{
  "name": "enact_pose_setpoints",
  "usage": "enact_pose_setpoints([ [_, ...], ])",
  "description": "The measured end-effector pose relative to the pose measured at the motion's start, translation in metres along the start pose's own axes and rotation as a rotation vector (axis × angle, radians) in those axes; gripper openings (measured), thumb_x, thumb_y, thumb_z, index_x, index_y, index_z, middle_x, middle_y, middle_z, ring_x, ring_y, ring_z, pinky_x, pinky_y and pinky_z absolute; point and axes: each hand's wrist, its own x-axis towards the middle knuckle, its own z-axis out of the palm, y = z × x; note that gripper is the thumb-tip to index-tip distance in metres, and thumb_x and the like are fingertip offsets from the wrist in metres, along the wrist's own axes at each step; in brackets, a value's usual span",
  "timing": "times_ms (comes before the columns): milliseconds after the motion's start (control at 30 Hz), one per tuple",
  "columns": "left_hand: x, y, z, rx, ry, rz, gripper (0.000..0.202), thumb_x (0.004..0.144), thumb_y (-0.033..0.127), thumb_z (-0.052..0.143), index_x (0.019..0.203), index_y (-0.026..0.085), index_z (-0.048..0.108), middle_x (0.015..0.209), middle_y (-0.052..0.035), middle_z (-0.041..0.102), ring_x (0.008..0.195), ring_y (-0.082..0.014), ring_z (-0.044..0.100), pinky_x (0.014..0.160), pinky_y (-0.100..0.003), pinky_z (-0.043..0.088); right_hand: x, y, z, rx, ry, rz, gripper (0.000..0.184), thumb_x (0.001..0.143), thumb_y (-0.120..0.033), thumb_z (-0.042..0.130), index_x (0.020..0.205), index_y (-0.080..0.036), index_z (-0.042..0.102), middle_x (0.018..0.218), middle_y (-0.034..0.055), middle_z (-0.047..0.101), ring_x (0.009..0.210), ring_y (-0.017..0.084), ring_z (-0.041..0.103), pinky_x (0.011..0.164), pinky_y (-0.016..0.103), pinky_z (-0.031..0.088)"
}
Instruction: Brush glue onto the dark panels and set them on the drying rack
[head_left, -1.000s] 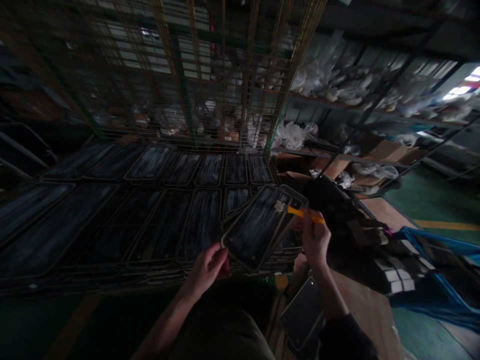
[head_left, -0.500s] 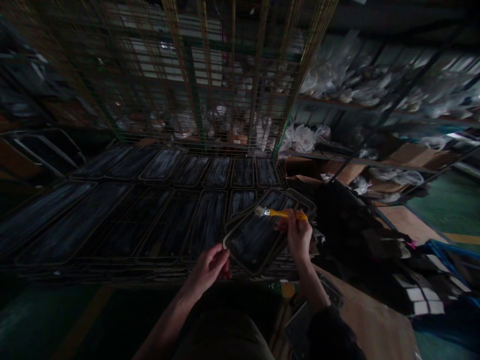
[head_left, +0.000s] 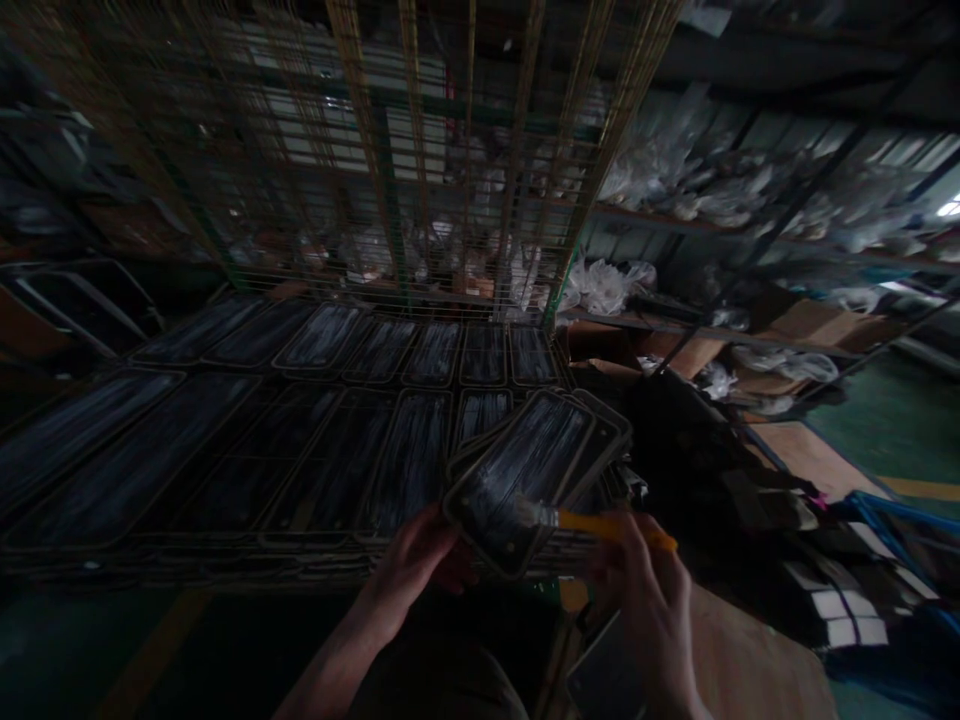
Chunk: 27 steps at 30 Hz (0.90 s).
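My right hand (head_left: 651, 585) is closed around the yellow handle of a paintbrush (head_left: 592, 523). Its pale bristles rest on the near part of a dark rectangular panel (head_left: 525, 465) with rounded corners and a light rim. Whitish streaks run along the panel's face. At the panel's near left corner, my left hand (head_left: 420, 560) grips the edge between thumb and fingers. The panel lies tilted across other panels of the same kind, one of which, a dark panel (head_left: 606, 440), sticks out under its right side.
Rows of streaked dark panels (head_left: 416, 450) lie stacked to the left and behind. A wire rack (head_left: 382, 180) rises at the back. Shelves with plastic bags (head_left: 607, 285) and a cardboard box (head_left: 600, 345) stand right. Beside my right arm is a brown board (head_left: 750, 640).
My right hand has drawn the brush from the panel's upper middle toward its near end, down toward me. More whitish streaks show. My left hand stays at the corner.
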Motion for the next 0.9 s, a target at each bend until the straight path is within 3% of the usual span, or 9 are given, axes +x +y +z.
enact_pose_setpoints([
  [133,-0.002,0.006,0.007,-0.007,0.032,-0.003,0.048,0.076,0.048,0.071,0.109,0.017,0.054,0.076,-0.0051,0.071,0.062,-0.0239,0.071,0.050,-0.029,0.054,0.006,-0.015,-0.008,0.033,0.268,-0.057,0.031,0.091,-0.048,0.057,0.101,-0.018,0.061,0.066,-0.0004,0.062,0.051,0.014,0.059,0.045,0.022,0.046],
  [233,-0.001,0.011,0.014,-0.020,0.033,0.013,0.048,0.075,0.046,0.072,0.109,0.017,0.053,0.072,-0.0035,0.071,0.060,-0.0231,0.071,0.051,-0.028,0.054,0.013,-0.010,-0.007,-0.003,0.362,-0.165,0.034,0.091,-0.046,0.058,0.109,-0.018,0.060,0.074,0.0026,0.066,0.055,0.017,0.063,0.051,0.025,0.051],
  [400,0.004,0.025,0.015,-0.172,-0.056,0.028,0.033,0.078,0.042,0.070,0.091,0.014,0.057,0.063,-0.0054,0.070,0.051,-0.0172,0.067,0.045,-0.022,0.049,0.031,0.026,-0.001,-0.238,0.293,-0.366,0.033,0.094,-0.041,0.052,0.116,-0.018,0.061,0.099,0.0092,0.068,0.083,0.023,0.068,0.078,0.037,0.055],
  [533,0.012,0.032,0.004,-0.479,-0.125,-0.025,0.038,0.064,0.039,0.083,0.077,0.010,0.063,0.065,-0.0086,0.071,0.048,-0.0118,0.063,0.041,-0.017,0.044,0.052,0.056,0.009,-0.495,0.159,-0.560,0.036,0.095,-0.030,0.042,0.123,-0.021,0.061,0.118,0.0094,0.063,0.109,0.025,0.060,0.093,0.039,0.048],
  [667,0.016,0.038,-0.008,-0.666,-0.144,0.014,0.034,0.060,0.032,0.087,0.076,0.010,0.066,0.067,-0.0079,0.072,0.052,-0.0097,0.063,0.045,-0.015,0.046,0.061,0.075,0.020,-0.682,0.120,-0.538,0.052,0.087,-0.018,0.036,0.135,-0.024,0.053,0.120,0.0076,0.064,0.101,0.024,0.064,0.076,0.035,0.052],
  [800,0.010,0.057,-0.023,-0.630,-0.183,0.204,0.027,0.071,0.033,0.079,0.080,0.014,0.064,0.064,-0.0050,0.071,0.046,-0.0109,0.061,0.042,-0.017,0.044,0.062,0.082,0.016,-0.876,0.117,-0.516,0.056,0.080,-0.020,0.035,0.133,-0.025,0.054,0.110,0.0053,0.069,0.088,0.027,0.066,0.065,0.037,0.052],
  [900,0.002,0.072,-0.044,-0.544,-0.209,0.322,0.028,0.076,0.039,0.074,0.081,0.015,0.061,0.059,-0.0043,0.070,0.039,-0.0120,0.059,0.037,-0.018,0.042,0.069,0.086,0.008,-0.942,0.096,-0.520,0.053,0.077,-0.027,0.040,0.126,-0.027,0.059,0.092,0.0072,0.072,0.069,0.030,0.065,0.047,0.037,0.047],
])
